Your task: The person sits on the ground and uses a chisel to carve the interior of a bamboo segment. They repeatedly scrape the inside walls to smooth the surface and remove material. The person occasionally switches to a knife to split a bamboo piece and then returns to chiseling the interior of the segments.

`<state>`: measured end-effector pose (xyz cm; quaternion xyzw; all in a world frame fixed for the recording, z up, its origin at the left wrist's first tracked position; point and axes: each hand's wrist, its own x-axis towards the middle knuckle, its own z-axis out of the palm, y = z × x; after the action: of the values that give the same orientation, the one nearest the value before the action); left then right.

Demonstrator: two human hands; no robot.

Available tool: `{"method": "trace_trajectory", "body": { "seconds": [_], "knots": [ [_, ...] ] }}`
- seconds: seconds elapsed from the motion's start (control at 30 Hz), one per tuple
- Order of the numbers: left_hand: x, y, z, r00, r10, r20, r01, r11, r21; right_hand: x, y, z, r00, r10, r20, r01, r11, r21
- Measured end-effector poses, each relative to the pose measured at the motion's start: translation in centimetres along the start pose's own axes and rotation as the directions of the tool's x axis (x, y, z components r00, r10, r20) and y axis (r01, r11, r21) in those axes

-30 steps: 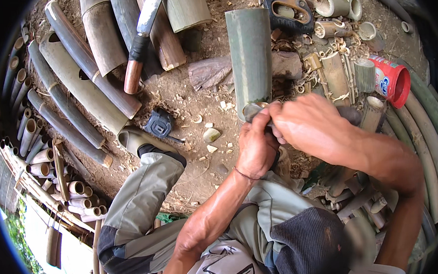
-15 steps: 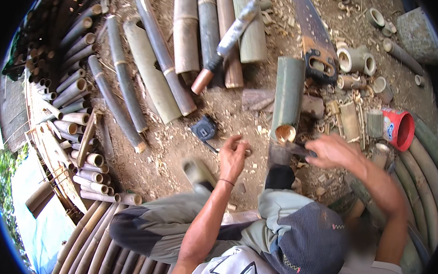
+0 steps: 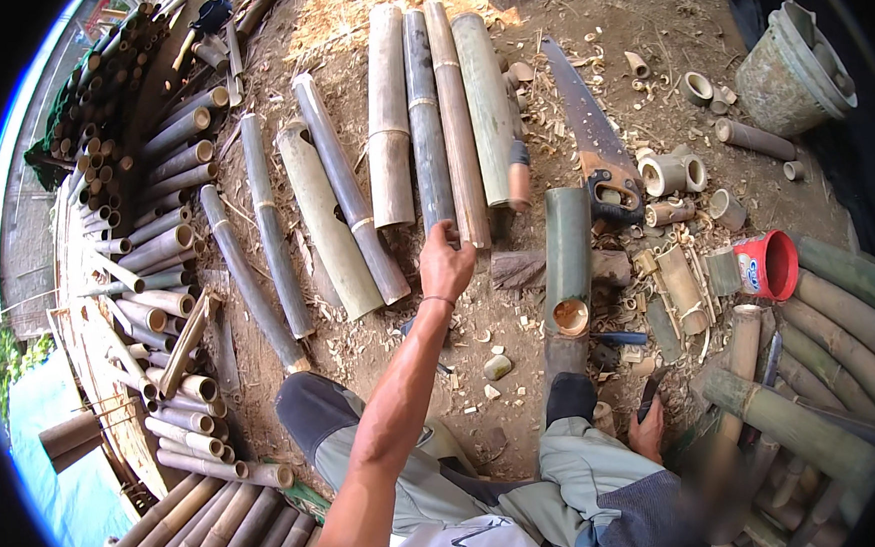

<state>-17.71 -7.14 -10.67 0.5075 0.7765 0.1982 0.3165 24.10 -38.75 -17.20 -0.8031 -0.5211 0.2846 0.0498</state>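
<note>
My left hand (image 3: 445, 263) reaches forward at the lower end of a dark bamboo pole (image 3: 429, 144). Its fingers are loosely bent, with nothing visible in them; whether they touch the pole I cannot tell. A brown-handled tool (image 3: 519, 176) lies blurred against the pale green bamboo piece (image 3: 482, 100). By my right knee, my right hand (image 3: 648, 431) is closed round a narrow dark tool (image 3: 649, 393), whose kind is unclear. Between the hands, a green bamboo tube (image 3: 567, 240) rests on a block, its cut end toward me. My left forearm mostly hides the tape measure (image 3: 408, 328).
A handsaw (image 3: 600, 143) lies on the shaving-strewn ground, near bamboo offcuts (image 3: 664, 173) and a red tin (image 3: 768, 265). A grey bucket (image 3: 791, 71) stands at far right. Stacked bamboo (image 3: 170, 240) fills the left side; long poles (image 3: 841, 319) lie at right.
The brown-handled tool has moved right and turned beside the pale green bamboo. My left hand has moved forward; my right hand has drawn back from the tube with the dark tool. The view has shifted.
</note>
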Motion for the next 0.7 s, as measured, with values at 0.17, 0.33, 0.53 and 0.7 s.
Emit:
{"method": "trace_trajectory", "body": {
  "seconds": [0.17, 0.33, 0.53, 0.7],
  "knots": [
    [2.7, -3.1, 2.9, 0.894, 0.433, 0.112, -0.385, 0.617, 0.687, -1.8, 0.5, 3.0, 0.993, 0.117, -0.024, -0.119, 0.990, -0.081],
    [2.7, -1.9, 0.9, 0.919, 0.377, 0.113, -0.389, 0.827, 0.407, -1.7, -6.0, -0.1, 0.977, -0.037, -0.208, 0.014, 0.994, -0.111],
    [-13.3, -0.1, -3.2, 0.877, 0.233, 0.420, 0.108, 0.758, -0.644, 5.5, -25.4, -4.1, 0.827, -0.374, 0.420, -0.382, 0.175, 0.907],
    [-14.6, -0.1, -9.0, 0.282, 0.259, 0.924, -0.437, 0.892, -0.117, 7.9, -33.6, -3.5, 0.662, -0.554, 0.505, -0.268, 0.455, 0.849]
  ]
}}
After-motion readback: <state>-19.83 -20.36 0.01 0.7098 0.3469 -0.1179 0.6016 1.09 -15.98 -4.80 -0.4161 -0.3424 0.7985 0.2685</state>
